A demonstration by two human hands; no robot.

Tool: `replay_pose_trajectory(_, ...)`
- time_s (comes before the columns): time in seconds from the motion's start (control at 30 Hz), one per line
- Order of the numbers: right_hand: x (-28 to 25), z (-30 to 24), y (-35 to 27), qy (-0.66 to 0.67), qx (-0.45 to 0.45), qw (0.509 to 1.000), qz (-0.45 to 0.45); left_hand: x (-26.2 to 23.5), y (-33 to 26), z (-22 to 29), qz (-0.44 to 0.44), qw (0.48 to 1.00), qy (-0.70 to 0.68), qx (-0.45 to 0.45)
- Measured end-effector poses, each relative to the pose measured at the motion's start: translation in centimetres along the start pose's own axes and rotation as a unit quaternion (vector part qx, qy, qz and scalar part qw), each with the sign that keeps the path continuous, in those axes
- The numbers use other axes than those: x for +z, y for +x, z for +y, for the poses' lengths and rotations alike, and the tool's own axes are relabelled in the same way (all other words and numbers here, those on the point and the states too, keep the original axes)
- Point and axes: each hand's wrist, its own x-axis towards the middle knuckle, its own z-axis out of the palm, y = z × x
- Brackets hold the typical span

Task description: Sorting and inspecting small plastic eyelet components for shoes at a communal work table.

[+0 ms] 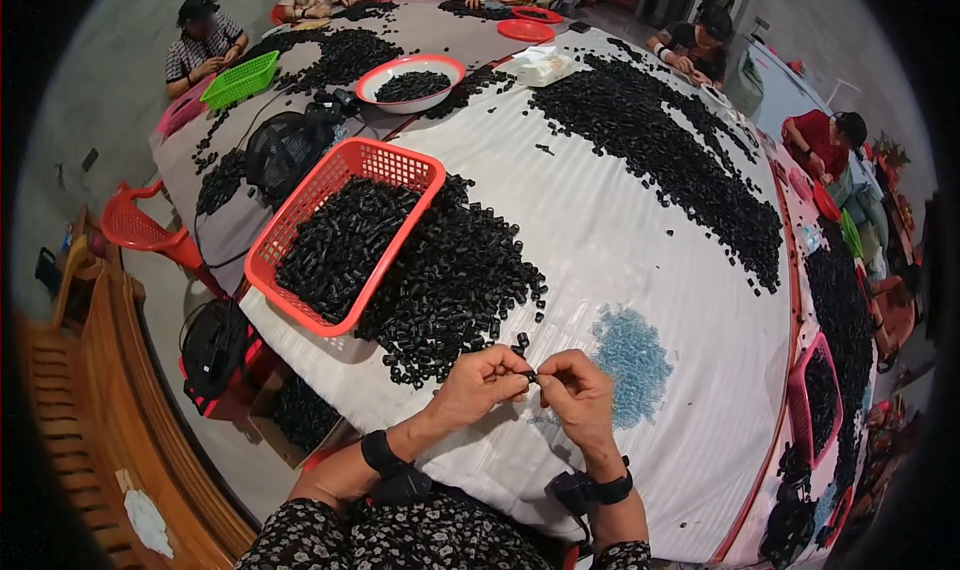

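Head view, white table point(620, 240), concrete floor point(80, 120)

The small black part point(531, 376) pinched between the left hand point(484, 381) and right hand point(577, 394) at lower centre is too small to identify. Fingertips hide most of it. The pink basket point(812, 407) at lower right is distorted near the rim.

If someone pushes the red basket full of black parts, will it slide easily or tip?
The red basket is low and wide, so probably it will not tip. Filled with black parts, it likely feels heavy, sliding slowly on the white table cover.
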Motion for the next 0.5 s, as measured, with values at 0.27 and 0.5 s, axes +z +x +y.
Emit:
replay_pose_trajectory(0.27, 0.2, -1.2, -0.1, 0.000, 0.071, 0.993, -0.094, -0.9, -1.9, -0.3, 0.000, 0.998, 0.067, -0.009)
replay_pose_trajectory(0.5, 0.4, -0.1, -0.2, 0.053, 0.156, 0.966, -0.200, -2.1, -4.2, -0.4, -0.031, 0.998, 0.012, -0.044)
